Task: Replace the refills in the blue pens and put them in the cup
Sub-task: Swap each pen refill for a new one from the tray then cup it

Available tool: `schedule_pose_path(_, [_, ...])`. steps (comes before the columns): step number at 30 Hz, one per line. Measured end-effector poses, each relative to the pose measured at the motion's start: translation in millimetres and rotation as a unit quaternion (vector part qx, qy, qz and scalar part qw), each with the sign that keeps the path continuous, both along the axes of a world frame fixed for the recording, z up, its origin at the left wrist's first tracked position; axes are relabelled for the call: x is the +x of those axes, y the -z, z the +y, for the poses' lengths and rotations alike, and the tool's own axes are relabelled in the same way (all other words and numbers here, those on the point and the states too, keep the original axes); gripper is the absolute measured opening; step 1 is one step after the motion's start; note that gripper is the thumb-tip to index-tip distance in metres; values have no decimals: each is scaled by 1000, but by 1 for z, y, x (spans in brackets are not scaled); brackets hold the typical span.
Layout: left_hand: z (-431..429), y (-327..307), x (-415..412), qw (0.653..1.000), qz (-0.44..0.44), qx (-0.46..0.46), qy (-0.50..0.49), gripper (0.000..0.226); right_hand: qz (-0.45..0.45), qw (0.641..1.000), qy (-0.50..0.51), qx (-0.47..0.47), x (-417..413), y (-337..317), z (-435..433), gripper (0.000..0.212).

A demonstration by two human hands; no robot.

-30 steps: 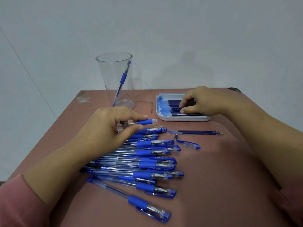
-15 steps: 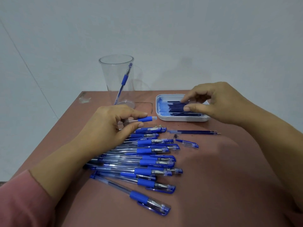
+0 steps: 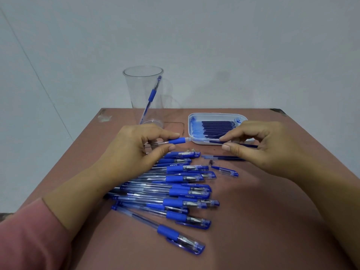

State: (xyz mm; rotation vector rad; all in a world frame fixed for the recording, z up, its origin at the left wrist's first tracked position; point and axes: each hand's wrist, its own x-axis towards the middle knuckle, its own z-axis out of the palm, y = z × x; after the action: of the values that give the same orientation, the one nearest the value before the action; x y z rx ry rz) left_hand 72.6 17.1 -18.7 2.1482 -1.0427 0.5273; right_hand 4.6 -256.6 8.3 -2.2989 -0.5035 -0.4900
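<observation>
Right hand [image 3: 268, 151] has lifted a refill [image 3: 245, 145] off the tray [image 3: 195, 140], pinching it; left hand [image 3: 134, 151] grips the open pen [image 3: 178, 140] left of the tray. Misaligned insertion may bend the refill.

Pink sleeve [image 3: 27, 242] on left arm; left hand [image 3: 136, 151], right hand [image 3: 268, 151] bare.

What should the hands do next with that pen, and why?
Probably slide the refill pinched in the right hand into the open end of the pen the left hand holds. The pen's front end looks open, and the refill lies nearly in line with it.
</observation>
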Motion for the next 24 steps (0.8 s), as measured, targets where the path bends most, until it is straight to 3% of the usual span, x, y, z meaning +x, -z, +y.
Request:
schedule_pose_path(17, [-2,-1,-2,998,44,-35,22,25,-11,999,-25,23,3,5,-2,10])
schedule_pose_path(24, [-1,-3,-2,1000,14,-9,23,24,-7,999,-36,13,5,8,0,8])
